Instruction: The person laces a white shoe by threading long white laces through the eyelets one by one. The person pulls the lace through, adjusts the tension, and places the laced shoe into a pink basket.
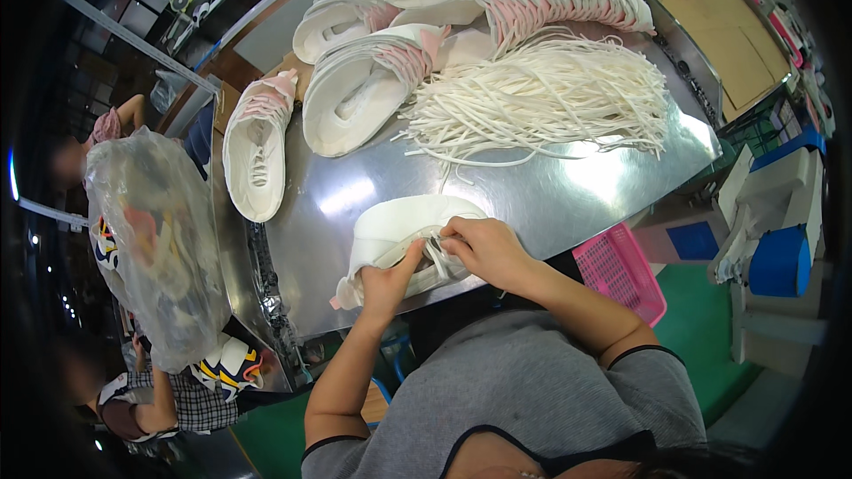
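A white shoe upper (382, 226) lies on its side at the near edge of the metal table. My left hand (388, 282) grips its near side, the thumb pressed by the lace opening. With fingers pinched together, my right hand (486, 247) works at the white lace (435, 255) strung in that opening. The lace's exact path under my fingers is hidden. Beyond, a thick bundle of loose white laces (550, 102) is spread out. Another white upper with pinkish edges and a laced opening (257, 155) rests to the left, apart from both hands.
Stacks of nested white uppers (355, 102) fill the far side of the metal table (355, 186). Left, a clear plastic bag (155, 257) bulges beside a person in a checked garment (200, 404). A pink basket (621, 270) sits below the right edge, near a machine with blue parts (779, 262).
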Demonstrator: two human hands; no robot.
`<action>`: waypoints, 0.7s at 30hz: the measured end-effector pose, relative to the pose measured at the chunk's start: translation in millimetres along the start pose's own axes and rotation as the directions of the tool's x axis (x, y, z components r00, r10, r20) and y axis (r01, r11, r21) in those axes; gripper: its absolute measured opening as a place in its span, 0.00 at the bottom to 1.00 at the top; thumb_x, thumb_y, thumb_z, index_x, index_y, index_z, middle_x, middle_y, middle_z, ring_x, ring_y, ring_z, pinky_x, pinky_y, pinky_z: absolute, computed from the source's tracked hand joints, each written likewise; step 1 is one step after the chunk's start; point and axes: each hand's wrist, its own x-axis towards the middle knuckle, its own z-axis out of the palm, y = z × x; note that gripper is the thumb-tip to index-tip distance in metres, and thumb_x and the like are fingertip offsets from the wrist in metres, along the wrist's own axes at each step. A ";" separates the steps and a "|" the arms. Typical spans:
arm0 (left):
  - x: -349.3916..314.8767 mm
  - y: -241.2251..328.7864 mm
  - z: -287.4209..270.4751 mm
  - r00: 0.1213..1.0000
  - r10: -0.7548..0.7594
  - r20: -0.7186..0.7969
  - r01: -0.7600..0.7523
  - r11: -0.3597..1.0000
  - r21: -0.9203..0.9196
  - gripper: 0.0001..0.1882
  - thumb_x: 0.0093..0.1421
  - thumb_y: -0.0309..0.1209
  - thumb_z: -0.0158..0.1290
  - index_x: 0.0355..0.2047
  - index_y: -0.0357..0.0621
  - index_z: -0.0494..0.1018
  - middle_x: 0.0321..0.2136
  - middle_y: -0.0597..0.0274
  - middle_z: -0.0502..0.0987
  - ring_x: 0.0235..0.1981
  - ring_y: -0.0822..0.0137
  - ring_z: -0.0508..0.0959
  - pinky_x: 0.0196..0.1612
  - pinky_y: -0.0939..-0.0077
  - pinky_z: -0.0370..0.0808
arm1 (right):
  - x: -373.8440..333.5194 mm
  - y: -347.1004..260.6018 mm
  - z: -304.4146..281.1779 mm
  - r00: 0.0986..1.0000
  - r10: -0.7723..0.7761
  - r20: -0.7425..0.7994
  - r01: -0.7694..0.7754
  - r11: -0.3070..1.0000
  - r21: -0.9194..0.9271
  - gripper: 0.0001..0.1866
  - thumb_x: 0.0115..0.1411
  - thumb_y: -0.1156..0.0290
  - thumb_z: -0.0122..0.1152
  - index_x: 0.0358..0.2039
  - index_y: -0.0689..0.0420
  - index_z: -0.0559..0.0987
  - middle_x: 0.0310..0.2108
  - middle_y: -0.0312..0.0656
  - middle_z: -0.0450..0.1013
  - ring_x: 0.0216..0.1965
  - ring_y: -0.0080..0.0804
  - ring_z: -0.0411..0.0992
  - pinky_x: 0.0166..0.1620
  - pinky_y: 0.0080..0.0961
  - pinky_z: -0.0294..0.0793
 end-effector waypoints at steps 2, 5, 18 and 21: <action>-0.9 1.0 0.4 1.000 -0.016 0.013 0.016 0.999 -0.049 0.13 0.59 0.26 0.62 0.42 0.31 0.78 0.36 0.59 0.82 0.36 0.71 0.81 0.40 0.78 0.77 | 2.2 0.6 0.0 1.000 0.010 0.013 -0.009 1.000 -0.014 0.10 0.62 0.66 0.58 0.36 0.59 0.79 0.26 0.47 0.78 0.30 0.46 0.78 0.35 0.37 0.75; -6.7 4.9 -0.4 0.993 -0.092 0.068 0.093 0.996 -0.010 0.12 0.60 0.25 0.60 0.43 0.32 0.77 0.36 0.59 0.82 0.36 0.69 0.81 0.41 0.77 0.77 | 7.1 -1.8 7.1 0.998 0.021 0.052 -0.011 0.985 -0.174 0.08 0.61 0.67 0.58 0.35 0.58 0.79 0.24 0.47 0.78 0.30 0.48 0.78 0.34 0.38 0.75; 4.8 8.4 -12.9 0.906 -0.327 0.268 0.344 0.939 -0.020 0.14 0.60 0.30 0.60 0.44 0.36 0.77 0.34 0.64 0.79 0.33 0.74 0.77 0.36 0.79 0.74 | 28.4 9.7 -13.8 0.997 0.016 -0.070 -0.009 0.994 0.109 0.13 0.65 0.64 0.54 0.44 0.57 0.76 0.35 0.52 0.78 0.39 0.53 0.77 0.42 0.44 0.75; 4.6 5.8 -6.8 0.944 -0.259 0.206 0.261 0.965 0.018 0.24 0.57 0.28 0.64 0.52 0.37 0.73 0.46 0.61 0.78 0.44 0.68 0.78 0.48 0.74 0.76 | 27.2 21.4 16.8 0.988 0.028 -0.152 -0.003 0.986 0.165 0.13 0.67 0.63 0.51 0.46 0.56 0.75 0.38 0.53 0.77 0.39 0.55 0.76 0.43 0.43 0.75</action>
